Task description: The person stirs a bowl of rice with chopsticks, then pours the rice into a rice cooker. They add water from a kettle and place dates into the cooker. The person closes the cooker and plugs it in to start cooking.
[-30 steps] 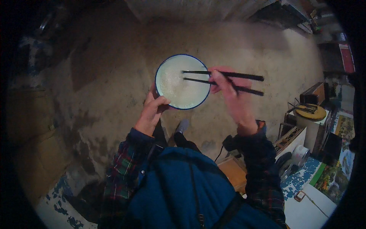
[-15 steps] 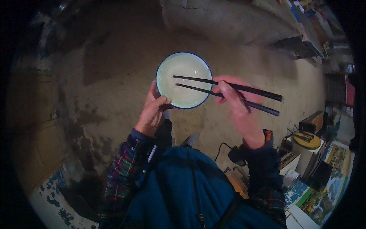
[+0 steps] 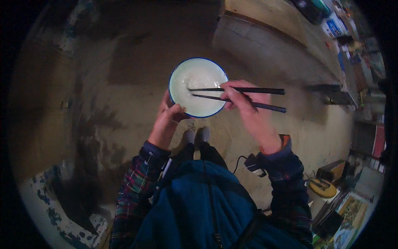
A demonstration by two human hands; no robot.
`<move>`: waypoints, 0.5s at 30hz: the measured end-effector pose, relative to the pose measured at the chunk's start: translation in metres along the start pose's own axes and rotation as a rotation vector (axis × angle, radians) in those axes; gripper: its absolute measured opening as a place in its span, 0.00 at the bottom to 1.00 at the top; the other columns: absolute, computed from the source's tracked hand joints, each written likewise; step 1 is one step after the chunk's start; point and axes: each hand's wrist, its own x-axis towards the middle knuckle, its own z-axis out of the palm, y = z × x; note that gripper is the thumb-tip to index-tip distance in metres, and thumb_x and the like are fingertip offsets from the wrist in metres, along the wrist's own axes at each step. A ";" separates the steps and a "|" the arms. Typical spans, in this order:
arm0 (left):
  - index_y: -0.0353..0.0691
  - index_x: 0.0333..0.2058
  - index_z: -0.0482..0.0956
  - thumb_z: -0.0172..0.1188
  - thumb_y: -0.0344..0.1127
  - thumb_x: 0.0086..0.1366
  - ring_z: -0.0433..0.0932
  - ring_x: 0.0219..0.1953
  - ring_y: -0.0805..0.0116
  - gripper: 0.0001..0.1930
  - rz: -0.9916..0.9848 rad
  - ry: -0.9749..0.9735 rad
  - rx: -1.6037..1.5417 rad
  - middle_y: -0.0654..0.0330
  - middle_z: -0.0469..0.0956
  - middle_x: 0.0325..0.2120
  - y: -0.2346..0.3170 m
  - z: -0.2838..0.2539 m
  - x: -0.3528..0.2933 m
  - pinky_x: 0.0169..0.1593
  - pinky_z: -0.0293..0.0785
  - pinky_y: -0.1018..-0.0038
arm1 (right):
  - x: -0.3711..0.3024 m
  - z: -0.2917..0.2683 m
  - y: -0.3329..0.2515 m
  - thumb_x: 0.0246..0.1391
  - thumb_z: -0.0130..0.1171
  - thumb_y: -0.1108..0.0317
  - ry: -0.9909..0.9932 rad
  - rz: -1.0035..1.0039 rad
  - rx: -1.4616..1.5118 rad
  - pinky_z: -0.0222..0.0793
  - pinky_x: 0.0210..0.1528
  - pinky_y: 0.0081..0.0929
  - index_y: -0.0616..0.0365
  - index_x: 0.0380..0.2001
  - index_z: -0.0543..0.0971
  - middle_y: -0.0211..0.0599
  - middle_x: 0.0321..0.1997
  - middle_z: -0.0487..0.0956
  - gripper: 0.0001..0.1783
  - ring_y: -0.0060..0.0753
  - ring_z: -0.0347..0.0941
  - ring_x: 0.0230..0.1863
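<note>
A round white bowl (image 3: 198,74) with a blue rim is held out in front of me, its inside pale and glistening. What the wet-looking content is, I cannot make out. My left hand (image 3: 165,122) grips the bowl at its lower left, thumb over the rim and the other fingers hidden beneath. A pair of black chopsticks (image 3: 261,90) lies across the bowl's right side, held by my right hand (image 3: 244,103). Their tips reach down to the middle of the bowl's inside, slightly apart.
Beyond the bowl at the upper right runs a grey ledge (image 3: 265,45) with cluttered goods (image 3: 336,25) at its end. A round yellow object (image 3: 322,188) sits among boxes at the lower right. Below the bowl, my shoes (image 3: 196,136) stand on the bare floor (image 3: 137,87).
The chopsticks have swung to a more level slant, and my right hand has moved a little left toward the bowl. My view has shifted, bringing both shoes into sight.
</note>
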 end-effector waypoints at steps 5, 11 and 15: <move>0.40 0.67 0.52 0.55 0.26 0.53 0.78 0.44 0.59 0.41 0.053 0.076 -0.014 0.51 0.66 0.57 0.000 -0.008 0.002 0.41 0.83 0.66 | 0.033 -0.003 0.001 0.62 0.55 0.70 0.087 -0.025 0.004 0.73 0.30 0.18 0.66 0.41 0.80 0.36 0.28 0.80 0.11 0.20 0.75 0.27; 0.40 0.67 0.53 0.56 0.27 0.53 0.77 0.41 0.61 0.41 0.122 0.286 0.016 0.53 0.68 0.54 0.020 -0.035 0.004 0.43 0.81 0.67 | 0.073 0.022 -0.011 0.61 0.57 0.70 -0.149 0.015 -0.012 0.71 0.29 0.16 0.66 0.39 0.81 0.32 0.27 0.80 0.10 0.17 0.74 0.26; 0.40 0.67 0.53 0.57 0.27 0.52 0.76 0.47 0.57 0.42 0.185 0.319 -0.151 0.52 0.67 0.56 0.079 -0.060 0.035 0.46 0.80 0.61 | 0.164 0.069 -0.039 0.60 0.60 0.69 -0.095 -0.076 0.037 0.70 0.28 0.16 0.63 0.40 0.82 0.32 0.28 0.80 0.09 0.17 0.74 0.26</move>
